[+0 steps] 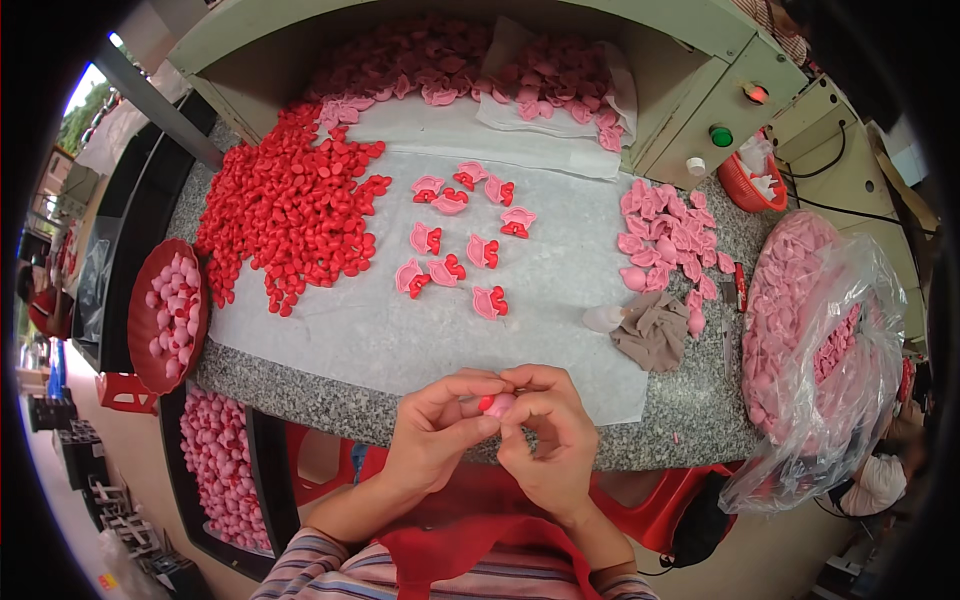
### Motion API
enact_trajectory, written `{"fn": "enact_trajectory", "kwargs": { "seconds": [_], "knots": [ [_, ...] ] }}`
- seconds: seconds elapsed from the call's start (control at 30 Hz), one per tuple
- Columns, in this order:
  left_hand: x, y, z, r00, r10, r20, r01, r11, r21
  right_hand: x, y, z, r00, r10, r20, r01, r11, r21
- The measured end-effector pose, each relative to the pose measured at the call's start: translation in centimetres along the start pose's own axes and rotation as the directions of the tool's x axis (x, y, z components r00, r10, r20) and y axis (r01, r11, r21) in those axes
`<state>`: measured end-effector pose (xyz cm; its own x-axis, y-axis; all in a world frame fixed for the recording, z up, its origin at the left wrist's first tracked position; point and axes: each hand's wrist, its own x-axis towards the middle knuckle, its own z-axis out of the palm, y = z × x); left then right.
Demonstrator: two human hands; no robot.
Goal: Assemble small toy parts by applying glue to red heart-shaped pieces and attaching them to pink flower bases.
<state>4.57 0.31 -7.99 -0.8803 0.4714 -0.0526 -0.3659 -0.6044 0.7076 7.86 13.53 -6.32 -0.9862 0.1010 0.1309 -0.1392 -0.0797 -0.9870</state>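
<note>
Both my hands meet over the near edge of the table. Between the fingertips of my left hand and my right hand is a small pink and red plastic part; the fingers of both close on it and cover some of it. Beyond them, several joined pink-and-red pieces lie scattered on a white sheet. A big heap of small red parts spreads to the left, and a smaller group of pink shell-shaped parts lies to the right.
A crumpled grey-brown cloth and a small white bottle lie at right. Farther right stands a large clear plastic bag of pink parts. A red bowl holds round pink pieces at left. A machine housing with buttons spans the back.
</note>
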Motion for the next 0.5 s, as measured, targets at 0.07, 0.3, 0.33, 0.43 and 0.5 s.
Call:
{"fn": "enact_trajectory", "kwargs": {
  "seconds": [0.07,0.3,0.33,0.43,0.5],
  "knots": [
    [0.1,-0.1,0.0,1.0,0.018,0.014,-0.019,0.999,0.037,-0.1,0.2,0.0,1.0,0.0,-0.006,0.001,1.0,0.015],
    [0.8,1.6,0.1,0.982,-0.19,0.003,0.189,0.974,-0.124,-0.3,-0.5,0.6,0.993,-0.015,-0.114,0.028,0.993,0.112],
    [1.1,1.9,0.0,0.948,-0.317,0.034,0.317,0.924,-0.214,-0.5,-0.4,0.4,0.995,-0.016,-0.095,0.026,0.994,0.105],
    [1.6,1.8,-1.2,0.92,-0.372,0.124,0.39,0.902,-0.183,-0.8,-0.2,-0.1,0.997,0.017,-0.069,-0.016,1.0,0.019],
    [1.4,1.6,-1.3,0.926,-0.366,0.095,0.378,0.906,-0.192,-0.6,-0.4,0.2,0.996,0.024,-0.086,-0.014,0.994,0.107]
  ]
}}
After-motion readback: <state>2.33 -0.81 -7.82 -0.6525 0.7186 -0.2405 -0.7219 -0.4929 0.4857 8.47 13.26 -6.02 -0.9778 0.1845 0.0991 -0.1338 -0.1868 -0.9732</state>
